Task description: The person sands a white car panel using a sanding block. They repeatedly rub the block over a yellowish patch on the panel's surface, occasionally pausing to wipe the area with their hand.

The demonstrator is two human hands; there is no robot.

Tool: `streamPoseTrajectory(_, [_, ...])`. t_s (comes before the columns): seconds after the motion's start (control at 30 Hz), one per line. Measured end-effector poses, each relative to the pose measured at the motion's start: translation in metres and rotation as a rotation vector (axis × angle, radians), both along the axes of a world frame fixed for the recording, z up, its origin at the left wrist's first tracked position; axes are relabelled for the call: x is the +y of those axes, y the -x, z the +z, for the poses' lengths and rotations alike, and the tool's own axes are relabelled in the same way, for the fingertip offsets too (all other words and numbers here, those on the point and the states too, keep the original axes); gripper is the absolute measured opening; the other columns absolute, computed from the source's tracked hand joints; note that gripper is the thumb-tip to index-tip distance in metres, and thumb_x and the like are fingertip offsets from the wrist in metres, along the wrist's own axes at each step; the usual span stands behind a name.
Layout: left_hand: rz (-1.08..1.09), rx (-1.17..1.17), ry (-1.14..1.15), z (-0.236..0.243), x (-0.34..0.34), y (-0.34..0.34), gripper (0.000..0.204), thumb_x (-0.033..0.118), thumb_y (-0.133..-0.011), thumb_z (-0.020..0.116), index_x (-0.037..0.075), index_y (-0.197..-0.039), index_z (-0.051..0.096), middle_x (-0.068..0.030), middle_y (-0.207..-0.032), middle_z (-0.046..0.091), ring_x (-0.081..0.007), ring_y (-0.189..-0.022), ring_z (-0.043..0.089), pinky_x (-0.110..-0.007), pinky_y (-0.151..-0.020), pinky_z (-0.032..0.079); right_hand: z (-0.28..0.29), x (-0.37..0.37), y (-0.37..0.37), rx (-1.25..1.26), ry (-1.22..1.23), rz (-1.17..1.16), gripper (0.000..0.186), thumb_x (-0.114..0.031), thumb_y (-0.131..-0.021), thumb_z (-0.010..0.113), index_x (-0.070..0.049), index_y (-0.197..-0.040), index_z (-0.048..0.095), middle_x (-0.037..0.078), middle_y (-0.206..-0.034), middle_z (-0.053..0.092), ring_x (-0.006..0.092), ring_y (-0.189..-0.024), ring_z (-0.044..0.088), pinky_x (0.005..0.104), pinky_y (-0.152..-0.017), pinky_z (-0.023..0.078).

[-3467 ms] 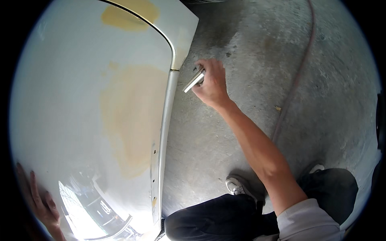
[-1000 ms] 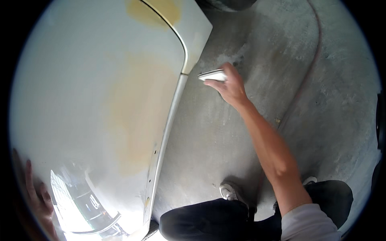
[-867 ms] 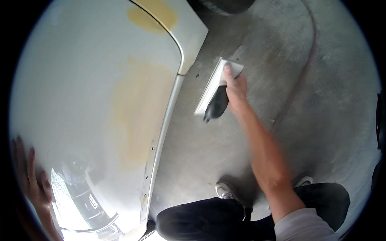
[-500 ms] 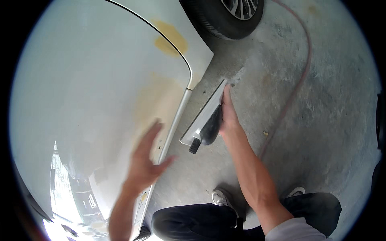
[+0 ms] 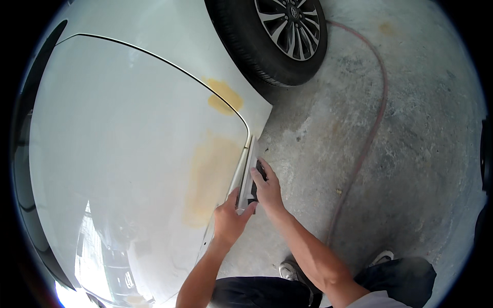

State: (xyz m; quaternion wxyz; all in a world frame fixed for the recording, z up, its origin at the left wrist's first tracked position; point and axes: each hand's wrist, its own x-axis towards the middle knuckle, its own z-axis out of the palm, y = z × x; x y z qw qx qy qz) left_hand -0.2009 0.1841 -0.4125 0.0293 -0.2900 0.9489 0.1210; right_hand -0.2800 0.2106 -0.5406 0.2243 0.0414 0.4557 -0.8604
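At the lower edge of the door (image 5: 128,154), both hands grip a long sanding block (image 5: 248,172). The right hand (image 5: 268,189) has its fingers (image 5: 262,172) curled over the block's dark handle, closed on it; the left hand (image 5: 229,219) pinches the near end, thumb on top, also closed on it. The block lies along the door's rear edge, just beside a tan filler patch (image 5: 210,177). A smaller patch (image 5: 224,96) sits on the panel near the tyre (image 5: 267,36).

Risk, as I judge it: the block rides right on the door's edge, so a tilt could cut through paint there or round the edge off. Uneven pressure from the two hands could gouge the filler. A red hose (image 5: 367,138) snakes over the concrete floor (image 5: 411,154) close to the shoes (image 5: 290,269), a trip hazard.

No packages, labels or signs show.
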Motion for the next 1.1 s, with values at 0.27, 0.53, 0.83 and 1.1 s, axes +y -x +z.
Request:
streamPoseTrajectory(0.27, [-0.581,0.045,0.744,0.199,-0.063,-0.041,0.063,-0.007,-0.078,0.074,0.011,-0.137,0.062,-0.0163,-0.154,0.049,-0.0363,-0.144,0.046,-0.049,-0.108,0.051,0.014,0.0,0.053,0.626,-0.44,-0.385,0.046,-0.01,-0.092,0.068,-0.014,-0.137,0.064,0.013,-0.14,0.058,0.0302,-0.095,0.059,0.0401,-0.083,0.053])
streamPoseTrajectory(0.53, [-0.558,-0.113,1.74,0.398,-0.148,-0.114,0.055,0.039,-0.108,0.025,0.017,-0.157,0.038,-0.014,-0.164,0.035,-0.037,-0.152,0.033,-0.06,-0.126,0.021,0.005,-0.032,0.096,0.983,-0.498,-0.629,0.045,-0.005,-0.089,0.069,-0.01,-0.134,0.065,0.01,-0.143,0.061,0.0259,-0.085,0.051,0.0361,-0.078,0.049])
streamPoseTrajectory(0.83, [-0.577,-0.068,1.7,0.395,-0.168,-0.115,0.058,0.043,-0.107,0.025,0.017,-0.157,0.039,-0.0149,-0.164,0.036,-0.0388,-0.151,0.034,-0.059,-0.125,0.024,0.003,-0.041,0.118,1.119,-0.518,-0.695,0.042,-0.003,-0.086,0.073,-0.009,-0.127,0.069,0.011,-0.142,0.063,0.0237,-0.081,0.052,0.0343,-0.073,0.047])
streamPoseTrajectory(1.1, [-0.577,-0.094,1.689,0.405,-0.17,-0.119,0.058,0.04,-0.106,0.027,0.017,-0.157,0.041,-0.0145,-0.163,0.037,-0.0387,-0.151,0.035,-0.06,-0.125,0.024,0.048,-0.044,0.127,1.197,-0.429,-0.678,0.042,-0.002,-0.085,0.072,-0.005,-0.126,0.068,0.009,-0.14,0.064,0.0219,-0.082,0.055,0.034,-0.074,0.046])
